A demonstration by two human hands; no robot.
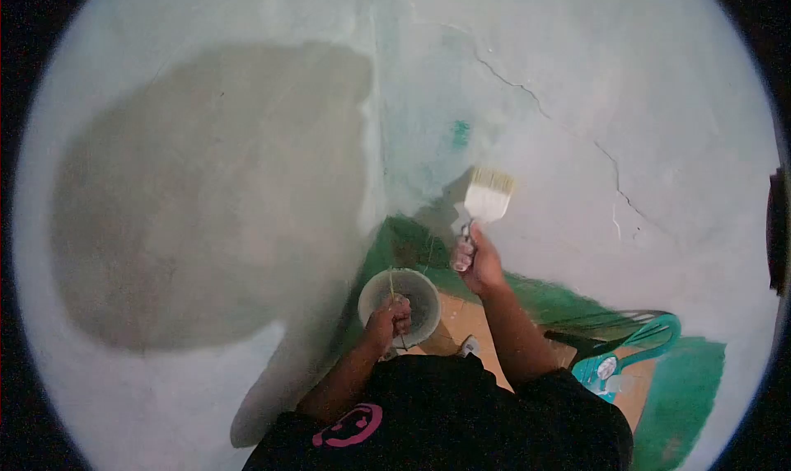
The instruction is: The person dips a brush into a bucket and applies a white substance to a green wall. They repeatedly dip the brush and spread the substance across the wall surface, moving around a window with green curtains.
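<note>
Plainly, your right hand (481, 263) has its fingers (463, 255) wrapped round the grip of the brush (488, 202), which points bristles up in front of the wall (568, 191), just right of the corner (380, 141) where two walls meet. You cannot tell from this view whether the bristle tips touch. Your left hand (386, 323) is clenched on the thin handle (392, 285) of the bucket (427, 306), low in that same corner; its underside is hidden, so hanging or resting is unclear.

The likeliest trouble is the bucket: you hold it by one slender line, so a twist of your wrist could tip it and spill any contents over the tiled floor (466, 313). Pale smears on your right fingers may make the brush slip, and it could drop beside the bucket. Pressing hard over the crack (519, 85) might loosen flakes.

On your left, the corner crowds the bucket's rim, leaving little swing. Up and right of the brush, the wall is open. At the lower right, the chair (595, 372) sits near your right elbow, so a wide sweep down there could bump it. Your shoe (470, 346) is close to the bucket, so mind your footing.
</note>
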